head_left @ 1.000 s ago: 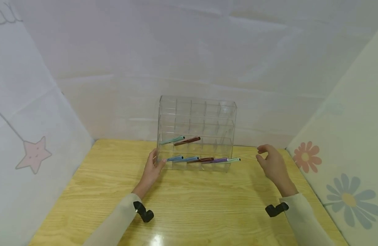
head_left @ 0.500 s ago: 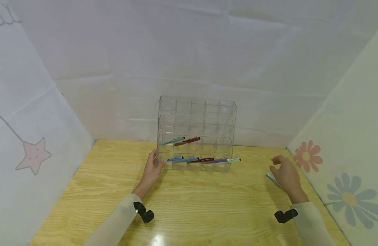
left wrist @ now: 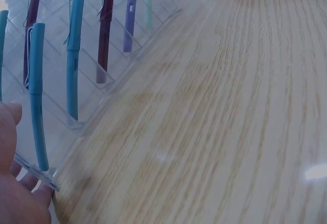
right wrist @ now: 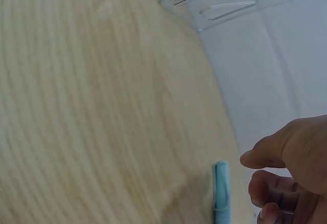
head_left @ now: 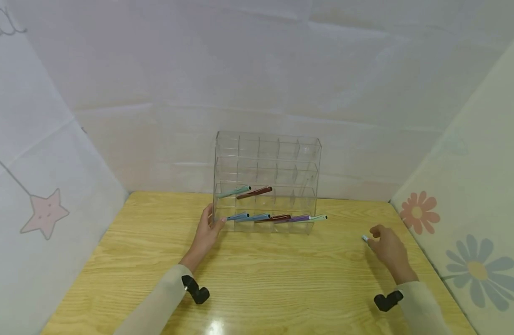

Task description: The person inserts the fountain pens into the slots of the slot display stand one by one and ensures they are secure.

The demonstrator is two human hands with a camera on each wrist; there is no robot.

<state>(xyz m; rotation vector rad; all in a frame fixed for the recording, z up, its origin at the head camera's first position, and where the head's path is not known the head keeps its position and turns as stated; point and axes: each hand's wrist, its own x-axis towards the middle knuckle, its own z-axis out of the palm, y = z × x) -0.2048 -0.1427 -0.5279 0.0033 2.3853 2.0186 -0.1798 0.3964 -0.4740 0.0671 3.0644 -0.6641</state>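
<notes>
A clear acrylic pen rack (head_left: 267,174) with rows of compartments stands upright at the back of the table. My left hand (head_left: 205,234) grips its lower left corner, the thumb in front and the fingers behind. In its bottom row lean blue pens (left wrist: 73,55), a dark red pen (left wrist: 106,30), a purple pen (left wrist: 130,17) and a pale green pen (head_left: 319,217). One row up are a teal pen (head_left: 235,191) and another dark red pen (head_left: 254,192). My right hand (head_left: 388,249), fingers loosely bent, hovers beside a light blue pen (right wrist: 221,193) lying on the table, mostly hidden in the head view.
The wooden table (head_left: 257,279) runs up to a pale cloth backdrop (head_left: 257,70). Printed side panels, one with a star (head_left: 45,213) and one with flowers (head_left: 476,270), close in the left and right.
My right hand has moved right and closer to me, then lower over the light blue pen, which came into view beside it. My left hand and the rack have stayed put.
</notes>
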